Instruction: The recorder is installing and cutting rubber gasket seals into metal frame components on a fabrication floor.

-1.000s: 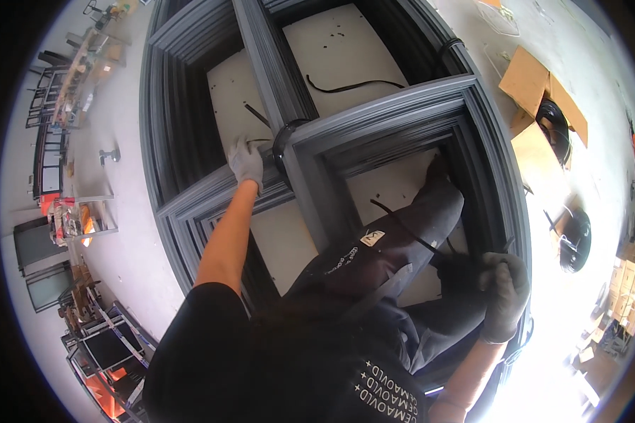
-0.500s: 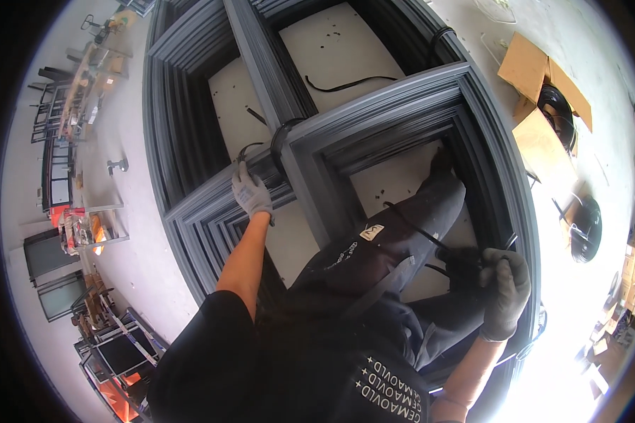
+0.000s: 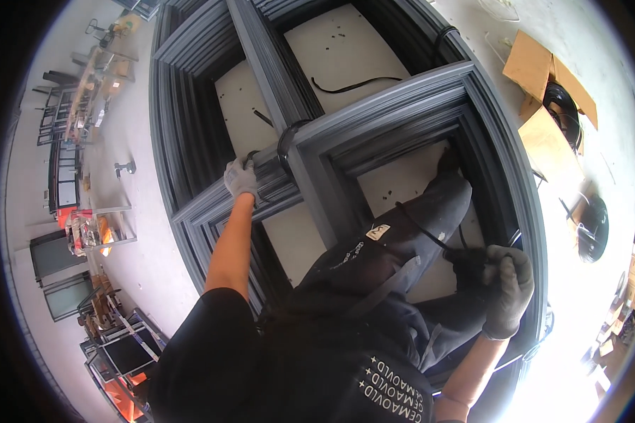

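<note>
A thick stack of dark grey metal frames point(image 3: 391, 99) with crossbars lies under and around me. My left hand point(image 3: 241, 178), in a grey glove, is closed at the left crossbar, where a black strip point(image 3: 252, 154) curves round the bar by its fingers. Part of that strip is hidden by the hand. To the right, my right hand point(image 3: 508, 290), also gloved, is closed on a bunch of black strips beside my leg; one strip point(image 3: 422, 229) trails across the trousers. A black strap point(image 3: 283, 149) is looped round the crossing of the bars.
Another loose black strip point(image 3: 356, 87) lies on the floor inside the far opening, with small dark scraps around. Right of the stack are an open cardboard box point(image 3: 536, 70) with a black coil and another black coil point(image 3: 594, 229). A power drill point(image 3: 125, 168) lies on the left floor.
My left hand has shifted slightly left and curled over the bar at the strip. The right hand stays closed in nearly the same place. The view has moved a little.
</note>
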Demonstrator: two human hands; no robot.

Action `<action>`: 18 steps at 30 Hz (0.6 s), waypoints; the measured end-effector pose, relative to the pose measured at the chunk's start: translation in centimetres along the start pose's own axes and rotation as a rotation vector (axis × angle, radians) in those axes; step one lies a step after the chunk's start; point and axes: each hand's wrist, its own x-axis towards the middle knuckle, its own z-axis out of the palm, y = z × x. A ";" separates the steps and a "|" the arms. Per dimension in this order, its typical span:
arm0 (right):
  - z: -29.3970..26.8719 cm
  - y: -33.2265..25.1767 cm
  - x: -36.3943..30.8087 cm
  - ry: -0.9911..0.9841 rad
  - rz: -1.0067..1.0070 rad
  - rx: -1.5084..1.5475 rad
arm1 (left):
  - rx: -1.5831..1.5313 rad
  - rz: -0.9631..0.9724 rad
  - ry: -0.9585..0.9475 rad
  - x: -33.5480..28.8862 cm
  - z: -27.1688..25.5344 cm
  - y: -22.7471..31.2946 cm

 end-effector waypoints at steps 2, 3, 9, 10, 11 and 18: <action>-0.1 0.0 0.0 -0.006 -0.004 0.002 | -0.098 -0.007 0.060 -0.4 0.9 -0.7; -0.1 0.0 0.1 -0.009 -0.014 0.004 | -0.098 -0.003 0.060 -0.9 0.9 -0.3; -0.8 -0.1 -0.1 0.010 0.009 0.032 | -0.195 -0.077 0.105 -2.7 -0.6 1.4; -0.9 0.0 -0.2 0.011 0.010 0.034 | -0.194 -0.075 0.106 -2.7 -1.0 1.9; -0.9 0.0 -0.4 0.014 0.008 0.037 | -0.106 -0.055 0.165 -2.7 -1.5 2.5; -1.3 0.3 -0.9 0.032 -0.009 0.065 | 0.061 -0.068 -0.091 -1.1 -1.7 2.0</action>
